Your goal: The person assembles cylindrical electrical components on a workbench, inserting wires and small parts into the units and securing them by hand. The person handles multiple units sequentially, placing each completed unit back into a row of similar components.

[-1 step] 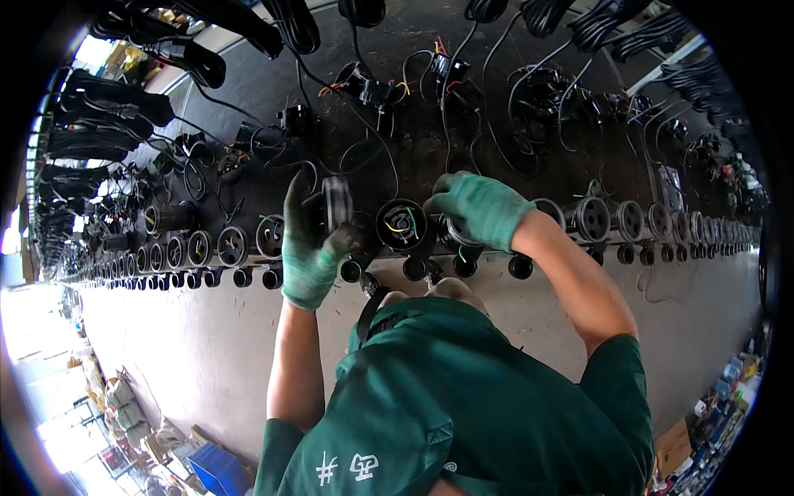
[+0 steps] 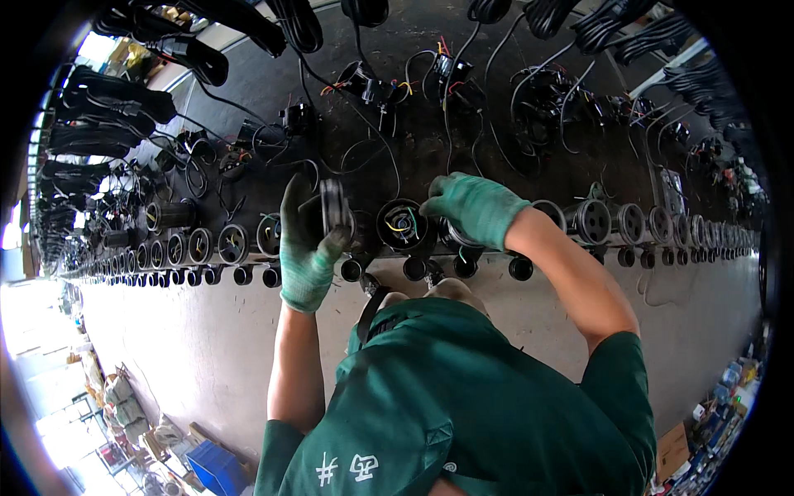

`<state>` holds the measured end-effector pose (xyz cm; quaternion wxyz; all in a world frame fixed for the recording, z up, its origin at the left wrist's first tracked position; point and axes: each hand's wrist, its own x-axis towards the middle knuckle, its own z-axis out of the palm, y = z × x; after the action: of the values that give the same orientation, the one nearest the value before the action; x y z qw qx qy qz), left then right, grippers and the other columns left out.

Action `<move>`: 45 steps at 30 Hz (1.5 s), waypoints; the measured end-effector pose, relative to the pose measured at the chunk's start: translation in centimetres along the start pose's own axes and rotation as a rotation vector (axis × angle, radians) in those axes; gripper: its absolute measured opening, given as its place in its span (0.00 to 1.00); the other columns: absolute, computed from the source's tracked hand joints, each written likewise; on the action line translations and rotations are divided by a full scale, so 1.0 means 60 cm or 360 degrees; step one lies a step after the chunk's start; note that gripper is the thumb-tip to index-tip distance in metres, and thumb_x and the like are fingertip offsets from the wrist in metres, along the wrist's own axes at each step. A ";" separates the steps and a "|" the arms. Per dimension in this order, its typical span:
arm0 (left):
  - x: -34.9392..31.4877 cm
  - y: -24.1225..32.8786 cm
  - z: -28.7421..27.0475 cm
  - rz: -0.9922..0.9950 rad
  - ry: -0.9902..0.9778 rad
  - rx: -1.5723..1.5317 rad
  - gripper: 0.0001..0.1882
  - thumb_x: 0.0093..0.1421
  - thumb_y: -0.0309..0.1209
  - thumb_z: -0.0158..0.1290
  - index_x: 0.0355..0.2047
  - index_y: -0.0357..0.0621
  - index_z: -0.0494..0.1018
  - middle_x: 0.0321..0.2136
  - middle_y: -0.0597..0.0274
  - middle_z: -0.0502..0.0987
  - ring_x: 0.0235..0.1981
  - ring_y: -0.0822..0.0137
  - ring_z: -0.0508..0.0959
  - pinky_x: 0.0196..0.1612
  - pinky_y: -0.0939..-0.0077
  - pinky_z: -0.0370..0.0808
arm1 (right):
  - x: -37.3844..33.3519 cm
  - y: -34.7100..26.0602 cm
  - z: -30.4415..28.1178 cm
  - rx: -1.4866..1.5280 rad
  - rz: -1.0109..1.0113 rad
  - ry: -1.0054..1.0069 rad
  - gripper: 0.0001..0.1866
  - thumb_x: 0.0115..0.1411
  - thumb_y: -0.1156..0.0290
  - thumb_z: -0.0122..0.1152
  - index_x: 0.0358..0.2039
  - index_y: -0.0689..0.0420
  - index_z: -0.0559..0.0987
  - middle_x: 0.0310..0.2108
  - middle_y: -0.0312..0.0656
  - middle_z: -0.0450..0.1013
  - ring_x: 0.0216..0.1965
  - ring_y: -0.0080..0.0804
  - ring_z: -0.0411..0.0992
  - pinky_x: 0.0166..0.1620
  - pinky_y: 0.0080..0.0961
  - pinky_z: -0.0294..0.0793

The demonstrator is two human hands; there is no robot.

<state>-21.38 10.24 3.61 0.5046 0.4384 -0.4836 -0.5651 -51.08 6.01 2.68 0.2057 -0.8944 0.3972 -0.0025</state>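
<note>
In a green knit glove, my left hand (image 2: 308, 256) grips a round dark part with a grey ribbed rim (image 2: 332, 207), held on edge between fingers and thumb. Motion blurs that part a little. An open black round housing (image 2: 402, 225) stands just right of it, with yellow, green and white wires inside. My right hand (image 2: 480, 208), gloved the same way, is over the neighbouring housing (image 2: 456, 235) and covers most of it. Its fingers are bent and close together near the wired housing's right rim; what they hold, if anything, is hidden.
Along the dark bench's near edge runs a long row of round housings (image 2: 593, 220) with short pipe stubs (image 2: 520, 267) below. Farther back lie black wired assemblies (image 2: 379, 93) on cables. Coiled black cables (image 2: 298, 23) hang over the far side. A blue bin (image 2: 217, 468) stands lower left.
My right hand has shifted slightly left. The round part in my left hand has moved slightly left and down.
</note>
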 end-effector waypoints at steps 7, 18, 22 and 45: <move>-0.053 -0.016 -0.017 -0.0045 0.0187 -0.0001 0.62 0.58 0.45 0.73 0.79 0.44 0.41 0.59 0.47 0.74 0.58 0.58 0.78 0.60 0.62 0.78 | 0.102 0.000 0.022 -0.0353 -0.0338 -0.0232 0.20 0.61 0.76 0.62 0.54 0.48 0.85 0.54 0.47 0.75 0.56 0.48 0.76 0.57 0.40 0.80; -0.060 -0.058 -0.035 -0.0156 -0.0160 -0.0251 0.58 0.62 0.45 0.70 0.80 0.51 0.43 0.56 0.54 0.75 0.56 0.64 0.76 0.60 0.66 0.74 | 0.153 -0.029 0.033 -0.0271 -0.0304 -0.0616 0.11 0.63 0.73 0.61 0.44 0.52 0.86 0.46 0.45 0.81 0.47 0.51 0.82 0.48 0.45 0.82; -0.062 -0.074 -0.037 -0.0308 -0.0146 -0.0164 0.56 0.63 0.58 0.64 0.79 0.44 0.49 0.61 0.54 0.74 0.56 0.67 0.77 0.56 0.70 0.76 | 0.139 -0.042 0.019 -0.0451 -0.0288 -0.0628 0.10 0.62 0.74 0.61 0.41 0.52 0.86 0.47 0.42 0.80 0.48 0.46 0.81 0.48 0.40 0.83; -0.061 -0.109 0.044 -0.0386 0.0190 -0.0460 0.43 0.69 0.48 0.56 0.79 0.55 0.49 0.67 0.52 0.68 0.62 0.58 0.76 0.61 0.60 0.79 | 0.138 0.054 0.047 -0.0193 -0.0656 -0.0150 0.10 0.62 0.72 0.63 0.42 0.48 0.87 0.46 0.42 0.79 0.47 0.46 0.80 0.48 0.43 0.81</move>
<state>-24.57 14.31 -2.43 0.5182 0.4491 -0.3105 -0.6583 -47.26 -0.79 -2.40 0.1649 -0.9665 0.1954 0.0211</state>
